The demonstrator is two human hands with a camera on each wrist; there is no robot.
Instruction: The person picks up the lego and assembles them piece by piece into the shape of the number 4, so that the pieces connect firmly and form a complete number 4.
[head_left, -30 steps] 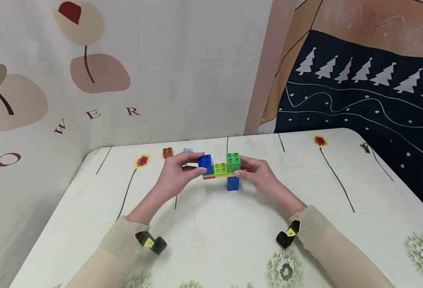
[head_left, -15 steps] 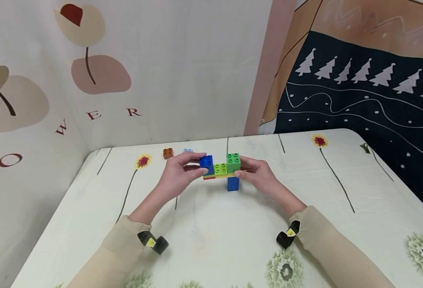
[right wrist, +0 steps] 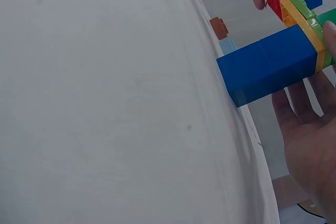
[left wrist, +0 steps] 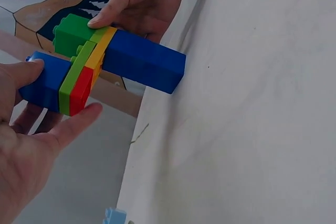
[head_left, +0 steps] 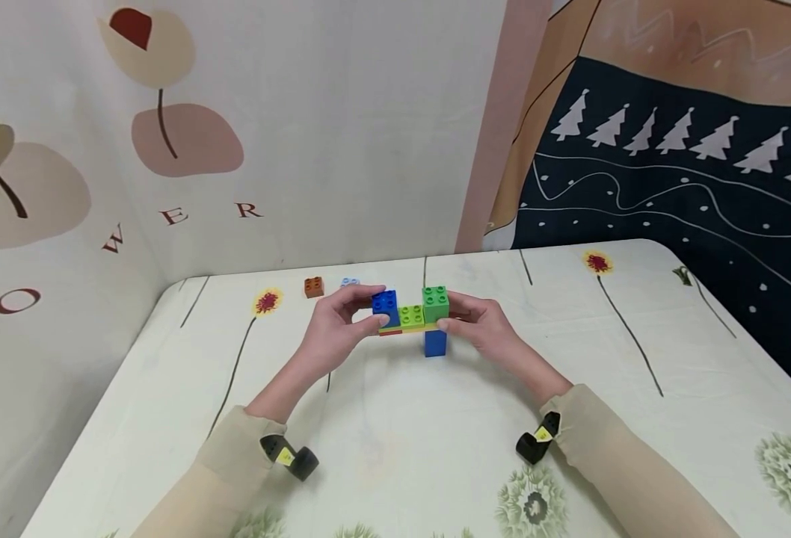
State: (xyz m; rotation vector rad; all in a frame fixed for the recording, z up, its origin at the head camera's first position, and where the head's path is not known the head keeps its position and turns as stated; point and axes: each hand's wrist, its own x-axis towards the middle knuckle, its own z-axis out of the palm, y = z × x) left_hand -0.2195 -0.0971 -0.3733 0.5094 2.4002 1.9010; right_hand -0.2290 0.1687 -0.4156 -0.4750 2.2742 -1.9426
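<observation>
A joined structure of toy building bricks stands between both hands. Its long lime-green piece (head_left: 411, 315) bears a blue brick (head_left: 385, 308) at the left end and a green brick (head_left: 436, 305) at the right. Beneath it run a red brick (left wrist: 80, 91) and a yellow one (left wrist: 101, 48); a blue two-brick column (right wrist: 268, 66) extends down below the yellow. My left hand (head_left: 328, 329) pinches the upper blue brick, one finger stretched under the red brick. With thumb and fingers, my right hand (head_left: 486, 325) holds the green-brick end, its thumb at the lime piece's edge.
Farther back on the flower-printed tablecloth (head_left: 382, 426) lie a brown brick (head_left: 313, 286) and a light blue brick (head_left: 350, 282), the latter just behind my left hand. A hanging white cloth (head_left: 342, 149) and a dark tree-printed cloth (head_left: 671, 172) rise behind the table.
My left hand shifts very slightly, its thumb and forearm a touch to the right. The upper blue brick sits a little straighter on the lime piece; the right hand stays put.
</observation>
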